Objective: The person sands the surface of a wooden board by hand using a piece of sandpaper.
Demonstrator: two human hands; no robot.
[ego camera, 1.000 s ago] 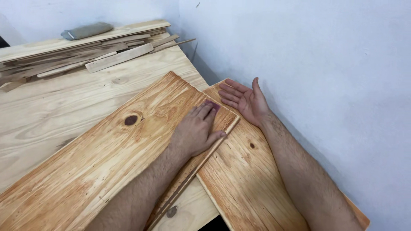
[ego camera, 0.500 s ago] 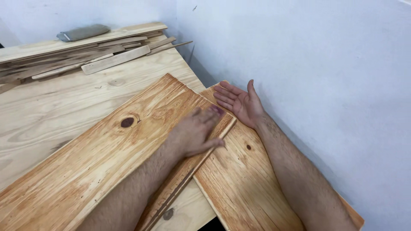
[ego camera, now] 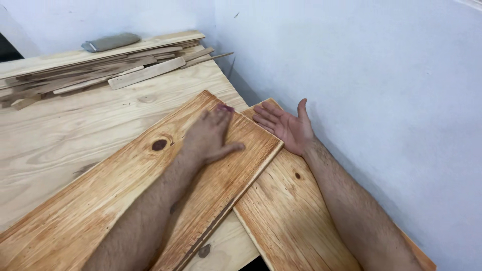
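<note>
My left hand (ego camera: 208,135) lies flat on a wide varnished pine plank (ego camera: 100,195) and presses a small maroon abrasive sheet (ego camera: 226,107) under its fingertips, near the plank's far end. A dark knot shows just left of that hand. My right hand (ego camera: 286,125) rests palm up, fingers spread and holding nothing, on the far end of a second varnished plank (ego camera: 286,211). This second plank lies along the wall, partly under the first plank's right edge.
Both planks lie on a pale plywood table (ego camera: 75,125). A pile of thin wood strips (ego camera: 90,68) sits at the table's back edge with a grey block (ego camera: 110,41) on top. A white wall (ego camera: 376,100) stands close on the right.
My left hand has slid with the maroon sheet up and to the left along the wide plank, away from its right edge. The right hand has stayed palm up in place.
</note>
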